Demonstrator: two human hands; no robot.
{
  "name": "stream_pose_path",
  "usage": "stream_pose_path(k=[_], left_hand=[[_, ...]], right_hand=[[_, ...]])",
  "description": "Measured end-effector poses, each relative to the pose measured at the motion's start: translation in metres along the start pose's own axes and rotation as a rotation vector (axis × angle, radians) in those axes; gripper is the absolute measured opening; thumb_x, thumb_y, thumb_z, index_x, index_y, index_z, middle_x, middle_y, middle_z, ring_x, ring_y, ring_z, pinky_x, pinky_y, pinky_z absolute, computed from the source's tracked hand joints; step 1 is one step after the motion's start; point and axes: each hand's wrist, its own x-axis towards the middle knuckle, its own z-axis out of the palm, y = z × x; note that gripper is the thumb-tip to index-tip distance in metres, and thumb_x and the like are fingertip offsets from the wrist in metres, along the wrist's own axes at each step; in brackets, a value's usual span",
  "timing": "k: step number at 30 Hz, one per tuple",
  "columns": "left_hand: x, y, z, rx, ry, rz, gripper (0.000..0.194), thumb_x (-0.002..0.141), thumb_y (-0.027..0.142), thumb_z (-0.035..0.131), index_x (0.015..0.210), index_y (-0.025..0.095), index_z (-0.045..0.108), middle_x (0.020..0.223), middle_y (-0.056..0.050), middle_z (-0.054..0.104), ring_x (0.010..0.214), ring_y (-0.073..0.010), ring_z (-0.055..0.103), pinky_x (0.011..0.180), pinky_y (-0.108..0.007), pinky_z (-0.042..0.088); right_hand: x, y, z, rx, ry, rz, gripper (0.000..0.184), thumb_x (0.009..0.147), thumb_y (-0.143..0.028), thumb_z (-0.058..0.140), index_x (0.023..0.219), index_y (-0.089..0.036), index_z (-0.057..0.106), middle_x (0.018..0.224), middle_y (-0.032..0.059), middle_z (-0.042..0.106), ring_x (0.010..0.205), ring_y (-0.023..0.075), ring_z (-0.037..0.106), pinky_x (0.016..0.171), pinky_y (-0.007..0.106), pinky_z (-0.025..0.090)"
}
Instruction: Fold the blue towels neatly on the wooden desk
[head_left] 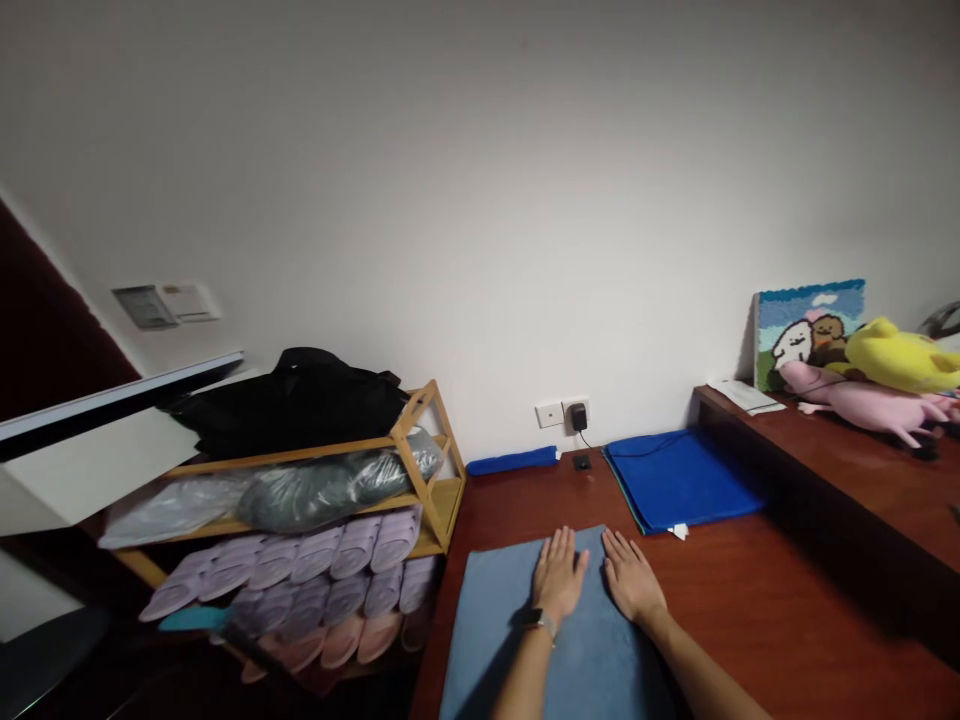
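Note:
A grey-blue cloth [495, 610] lies spread out flat on the reddish-brown wooden table [750, 610]. My left hand [559, 578] rests palm down on its upper middle, fingers stretched forward, with a watch on the wrist. Near the cloth's upper right corner, my right hand [631, 578] also lies flat, its fingers extended along the edge. Neither hand grips anything. The lower part of the cloth runs out of view beneath my forearms. Beyond my right hand sits a stack of folded blue cloths [682, 482] with a white tag.
A rolled blue cloth [513, 461] lies along the wall beside a plugged-in black adapter [578, 416]. Left of the table stands a wooden rack [427, 470] with a black bag [300, 405] and several slippers [300, 560]. Plush toys [870, 395] lie on the raised ledge at right.

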Motion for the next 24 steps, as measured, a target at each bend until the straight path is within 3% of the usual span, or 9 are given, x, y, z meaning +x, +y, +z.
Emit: stream_pose_path(k=[7,10,12,14,16,19,22,24], left_hand=[[-0.045,-0.138,-0.039,0.173,0.019,-0.306,0.068,0.109,0.047,0.023,0.163,0.008,0.037,0.171,-0.015,0.032,0.160,-0.0279,0.030,0.131,-0.048,0.026],[-0.058,-0.171,-0.045,0.188,0.036,-0.361,0.065,0.108,0.043,0.028,0.162,0.009,0.039,0.171,-0.015,0.033,0.158,-0.0277,0.034,0.130,-0.048,0.030],[-0.061,-0.180,-0.048,0.194,0.045,-0.372,0.063,0.108,0.041,0.030,0.161,0.009,0.041,0.169,-0.016,0.036,0.157,-0.0281,0.036,0.129,-0.048,0.030],[-0.060,-0.175,-0.049,0.199,0.079,-0.372,0.063,0.108,0.039,0.028,0.161,0.007,0.042,0.169,-0.017,0.038,0.158,-0.0285,0.035,0.130,-0.048,0.030],[-0.056,-0.154,-0.049,0.191,0.149,-0.324,0.062,0.109,0.039,0.027,0.161,0.008,0.042,0.169,-0.017,0.038,0.158,-0.0281,0.034,0.130,-0.048,0.029],[-0.048,-0.095,-0.040,0.112,0.190,-0.127,0.061,0.110,0.043,0.026,0.161,0.013,0.044,0.168,-0.012,0.041,0.158,-0.0272,0.036,0.130,-0.048,0.032],[-0.044,-0.028,-0.023,0.009,0.113,0.067,0.064,0.110,0.050,0.025,0.162,0.018,0.043,0.169,-0.009,0.042,0.157,-0.0269,0.037,0.130,-0.049,0.034],[-0.044,0.000,-0.013,-0.013,0.080,0.106,0.064,0.110,0.052,0.025,0.163,0.020,0.042,0.169,-0.007,0.040,0.158,-0.0257,0.036,0.130,-0.047,0.034]], right_hand=[[-0.001,0.000,0.000,0.041,0.001,0.018,0.065,0.102,-0.030,0.023,0.164,-0.013,0.035,0.172,0.0050,0.032,0.160,0.0196,0.028,0.132,0.041,0.020],[-0.001,0.002,0.002,0.047,0.011,0.006,0.066,0.102,-0.030,0.024,0.164,-0.012,0.035,0.172,0.0053,0.033,0.160,0.0198,0.028,0.132,0.041,0.020],[0.000,0.003,0.004,0.050,0.018,0.008,0.066,0.102,-0.031,0.024,0.164,-0.011,0.036,0.171,0.0061,0.034,0.160,0.0202,0.029,0.132,0.042,0.021],[0.000,0.003,0.006,0.054,0.020,0.008,0.066,0.102,-0.031,0.024,0.164,-0.012,0.036,0.171,0.0065,0.034,0.160,0.0205,0.030,0.131,0.042,0.021],[0.001,0.004,0.008,0.057,0.018,0.003,0.066,0.102,-0.031,0.023,0.164,-0.012,0.036,0.171,0.0062,0.034,0.160,0.0207,0.030,0.131,0.043,0.021],[0.000,0.004,0.007,0.059,0.018,-0.002,0.066,0.102,-0.031,0.023,0.164,-0.011,0.037,0.171,0.0068,0.034,0.160,0.0213,0.029,0.131,0.044,0.021],[0.000,0.003,0.006,0.054,0.024,-0.005,0.066,0.102,-0.031,0.023,0.164,-0.010,0.036,0.171,0.0081,0.034,0.160,0.0219,0.029,0.131,0.044,0.021],[0.000,0.003,0.005,0.047,0.027,-0.007,0.066,0.102,-0.031,0.024,0.164,-0.010,0.036,0.171,0.0083,0.034,0.160,0.0219,0.029,0.131,0.044,0.021]])
